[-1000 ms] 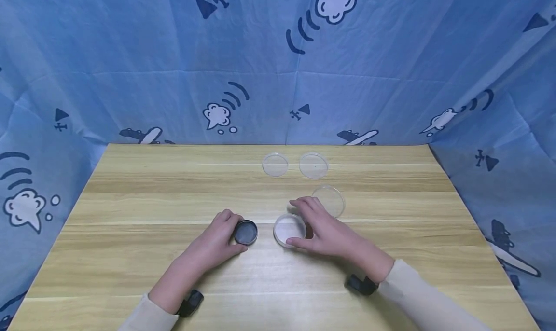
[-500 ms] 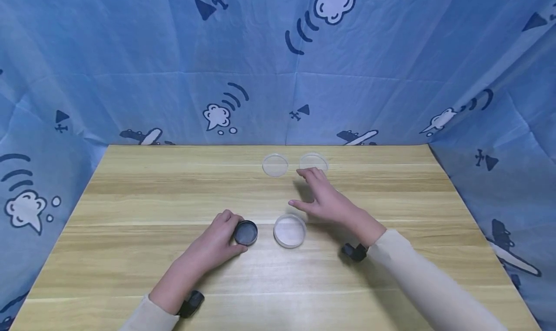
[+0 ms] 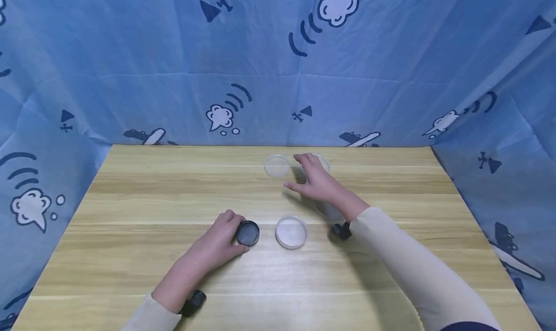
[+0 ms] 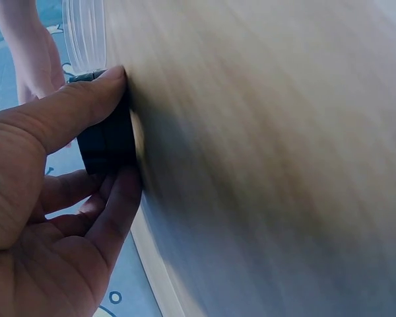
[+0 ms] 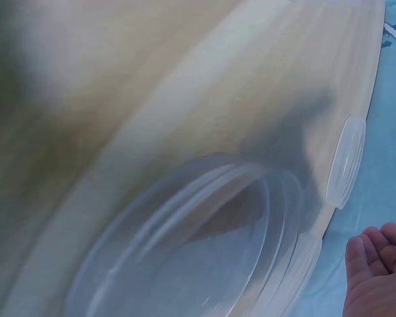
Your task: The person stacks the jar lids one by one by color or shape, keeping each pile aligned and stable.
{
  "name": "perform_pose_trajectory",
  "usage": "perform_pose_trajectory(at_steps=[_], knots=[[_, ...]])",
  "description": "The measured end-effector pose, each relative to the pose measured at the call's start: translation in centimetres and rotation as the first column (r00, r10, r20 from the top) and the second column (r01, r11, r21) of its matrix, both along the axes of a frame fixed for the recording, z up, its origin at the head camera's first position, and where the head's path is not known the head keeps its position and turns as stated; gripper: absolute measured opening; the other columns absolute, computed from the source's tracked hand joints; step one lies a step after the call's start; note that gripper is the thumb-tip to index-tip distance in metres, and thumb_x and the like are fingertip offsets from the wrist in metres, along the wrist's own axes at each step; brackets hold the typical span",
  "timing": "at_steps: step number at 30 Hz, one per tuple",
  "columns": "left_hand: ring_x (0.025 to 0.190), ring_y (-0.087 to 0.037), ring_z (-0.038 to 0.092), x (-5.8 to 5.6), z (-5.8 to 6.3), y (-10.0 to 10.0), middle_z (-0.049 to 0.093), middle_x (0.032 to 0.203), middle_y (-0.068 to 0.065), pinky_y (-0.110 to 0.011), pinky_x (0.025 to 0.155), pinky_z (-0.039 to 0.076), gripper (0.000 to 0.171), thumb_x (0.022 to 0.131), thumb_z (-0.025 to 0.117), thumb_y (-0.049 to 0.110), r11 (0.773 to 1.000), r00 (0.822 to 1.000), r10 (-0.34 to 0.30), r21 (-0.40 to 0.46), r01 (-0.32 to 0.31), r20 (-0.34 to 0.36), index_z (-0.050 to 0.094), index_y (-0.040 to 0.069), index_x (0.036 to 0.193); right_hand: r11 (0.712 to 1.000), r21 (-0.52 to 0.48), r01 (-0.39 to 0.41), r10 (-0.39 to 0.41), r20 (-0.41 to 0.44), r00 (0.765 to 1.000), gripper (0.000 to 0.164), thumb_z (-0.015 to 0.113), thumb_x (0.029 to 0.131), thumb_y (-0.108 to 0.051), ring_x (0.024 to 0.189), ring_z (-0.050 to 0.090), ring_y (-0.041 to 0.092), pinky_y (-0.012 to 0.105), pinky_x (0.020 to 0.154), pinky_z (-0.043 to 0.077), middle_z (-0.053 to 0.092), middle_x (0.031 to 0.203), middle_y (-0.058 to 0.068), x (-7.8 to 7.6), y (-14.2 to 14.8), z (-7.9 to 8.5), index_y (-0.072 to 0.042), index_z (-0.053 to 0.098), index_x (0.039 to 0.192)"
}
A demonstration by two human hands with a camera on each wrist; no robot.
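In the head view, my left hand grips a small black round container by its sides, with a raised rim and a dark grey disc-like inside. The left wrist view shows the thumb and fingers on opposite sides of this black container, which stands at the tabletop. My right hand reaches over the table with thumb and fingers spread, holding nothing. It overlaps a clear shallow round dish at the back right. A clear round dish with a whitish look sits right of the black container.
Another clear dish lies at the back, left of my right hand. One more clear dish is partly hidden under my right forearm and looms large in the right wrist view. Patterned blue cloth walls the wooden table.
My right hand has left the whitish clear dish and moved away from me, to the back right dish. My left hand stays on the black container.
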State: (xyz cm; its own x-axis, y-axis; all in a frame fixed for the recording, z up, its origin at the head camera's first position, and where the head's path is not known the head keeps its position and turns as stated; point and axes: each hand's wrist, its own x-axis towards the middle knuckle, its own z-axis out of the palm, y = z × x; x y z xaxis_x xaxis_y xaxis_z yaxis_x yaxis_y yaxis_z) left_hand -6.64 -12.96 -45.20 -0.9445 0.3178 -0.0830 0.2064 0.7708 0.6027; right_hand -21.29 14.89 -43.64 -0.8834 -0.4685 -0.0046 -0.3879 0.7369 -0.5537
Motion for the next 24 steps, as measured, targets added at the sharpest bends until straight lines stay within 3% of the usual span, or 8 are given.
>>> perform_pose_trajectory(at_steps=[14,24], knots=[[0.106,-0.021,0.055,0.1,0.1,0.2,0.06,0.109,-0.006,-0.043,0.097,0.054,0.051,0.081,0.091,0.014,1.0,1.0,0.005,0.0,-0.005,0.022,0.066,0.002,0.123,0.996,0.029,0.086,-0.088,0.12,0.989,0.093,0.074,0.095,-0.046,0.151,0.034,0.04,0.054,0.127,0.032,0.036,0.161,0.026,-2.2,-2.1,-0.2,0.003,0.03,0.16],[0.106,-0.022,0.056,0.1,0.2,0.1,0.06,0.109,-0.007,-0.043,0.098,0.054,0.052,0.08,0.091,0.013,1.0,1.0,0.007,0.006,-0.007,0.015,0.066,0.0,0.123,0.996,0.074,0.056,-0.064,0.121,0.991,0.091,0.077,0.093,-0.043,0.149,0.037,0.041,0.053,0.127,0.033,0.04,0.157,0.028,-3.1,-2.7,-0.6,0.007,0.035,0.156]])
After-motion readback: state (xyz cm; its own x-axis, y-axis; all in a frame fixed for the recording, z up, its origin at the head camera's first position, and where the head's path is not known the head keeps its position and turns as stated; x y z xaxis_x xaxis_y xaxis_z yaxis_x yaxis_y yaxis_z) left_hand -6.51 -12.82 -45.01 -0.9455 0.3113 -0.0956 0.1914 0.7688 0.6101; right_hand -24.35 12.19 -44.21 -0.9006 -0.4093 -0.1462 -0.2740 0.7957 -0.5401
